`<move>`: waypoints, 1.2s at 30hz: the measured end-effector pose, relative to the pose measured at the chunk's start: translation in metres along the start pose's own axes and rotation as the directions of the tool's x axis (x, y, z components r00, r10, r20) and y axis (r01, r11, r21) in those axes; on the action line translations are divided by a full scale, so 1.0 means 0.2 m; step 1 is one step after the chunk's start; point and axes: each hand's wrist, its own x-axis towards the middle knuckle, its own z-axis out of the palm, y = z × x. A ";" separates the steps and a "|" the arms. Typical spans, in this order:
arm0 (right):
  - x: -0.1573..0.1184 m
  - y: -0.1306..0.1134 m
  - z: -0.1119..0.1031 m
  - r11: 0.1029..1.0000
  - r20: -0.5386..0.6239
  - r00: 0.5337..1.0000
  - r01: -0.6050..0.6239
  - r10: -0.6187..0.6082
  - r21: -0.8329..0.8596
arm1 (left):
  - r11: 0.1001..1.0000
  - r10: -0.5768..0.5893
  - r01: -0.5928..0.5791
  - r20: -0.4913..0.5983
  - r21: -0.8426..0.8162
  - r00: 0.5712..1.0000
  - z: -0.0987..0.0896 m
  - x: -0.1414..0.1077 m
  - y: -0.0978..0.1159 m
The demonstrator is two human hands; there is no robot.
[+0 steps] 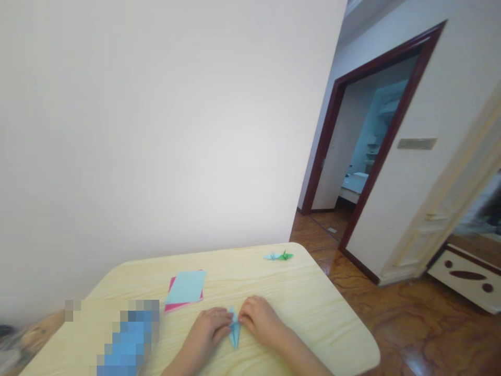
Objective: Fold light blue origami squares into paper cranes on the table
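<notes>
The left hand point(209, 329) and right hand point(260, 319) pinch a pale blue origami crane point(234, 329) between their fingers, near the tabletop's point(317, 308) near edge; a pale blue sheet point(185, 287) lies on pink paper point(169, 298) to the left; a small blue crane point(272, 256) and green crane point(286, 256) sit at the far edge.

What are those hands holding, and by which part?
The left hand and right hand grip a light-blue folded paper crane from either side, near its upper end.
</notes>
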 end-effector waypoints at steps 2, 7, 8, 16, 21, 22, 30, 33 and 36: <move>-0.01 -0.02 0.00 1.000 -0.030 0.999 -0.021 0.022 0.004 | 0.999 -0.052 0.053 -0.046 0.009 0.998 0.02 0.00 0.01; -0.02 -0.06 0.02 0.996 -0.110 0.990 -0.085 0.088 0.035 | 0.984 -0.169 0.177 -0.153 0.036 0.974 0.08 0.00 0.01; -0.02 -0.06 0.02 0.994 -0.126 0.986 -0.105 0.110 0.040 | 0.981 -0.182 0.191 -0.165 0.039 0.969 0.08 0.00 0.00; 0.01 -0.09 0.08 0.975 -0.219 0.950 -0.219 0.223 0.043 | 0.964 -0.234 0.258 -0.249 0.065 0.940 0.12 -0.02 -0.02; 0.01 -0.11 0.11 0.962 -0.256 0.927 -0.263 0.275 0.081 | 0.962 -0.186 0.232 -0.279 0.142 0.942 0.13 -0.02 -0.02; 0.01 -0.11 0.11 0.959 -0.260 0.923 -0.269 0.283 0.088 | 0.961 -0.173 0.223 -0.280 0.160 0.944 0.13 -0.02 -0.02; 0.01 -0.09 0.11 0.961 -0.273 0.922 -0.249 0.274 0.121 | 0.962 -0.043 0.073 -0.118 0.263 0.992 0.14 0.00 -0.07; 0.02 -0.08 0.12 0.954 -0.281 0.914 -0.259 0.293 0.153 | 0.954 -0.025 0.034 -0.035 0.296 0.999 0.12 0.00 -0.07; 0.02 -0.07 0.12 0.930 -0.295 0.887 -0.305 0.355 0.203 | 0.937 0.004 -0.026 0.064 0.349 0.998 0.07 -0.04 -0.05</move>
